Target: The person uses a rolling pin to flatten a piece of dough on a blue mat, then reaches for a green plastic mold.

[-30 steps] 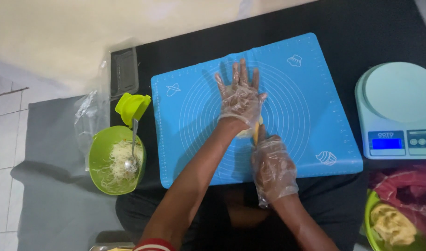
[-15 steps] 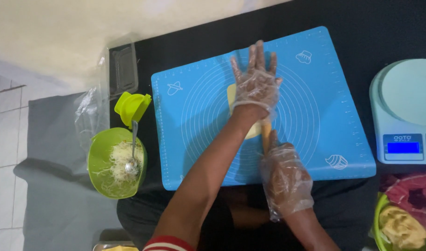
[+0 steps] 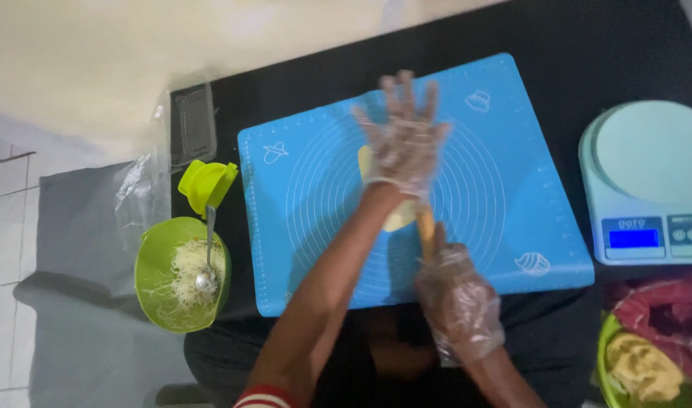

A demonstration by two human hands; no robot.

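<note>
Dough (image 3: 397, 215) under flat, spread left hand (image 3: 403, 143), farther up blue mat (image 3: 504, 211) than before; right hand (image 3: 457, 302) clenched around rolling pin (image 3: 426, 227).

A green bowl (image 3: 181, 273) holding shreds and a spoon (image 3: 208, 261) is sitting left; a pale scale (image 3: 648, 183) is standing right.

The person is wearing thin, clear plastic gloves on both hands. The glove on the left hand (image 3: 403, 143) is crinkling loosely over the fingers and ending at the wrist. The one on the right hand (image 3: 459, 302) is bunching in shiny folds, its open cuff flaring past the wrist. Both forearms are showing bare, and a red-and-white striped sleeve edge (image 3: 266, 397) is peeking in at the near edge.
</note>
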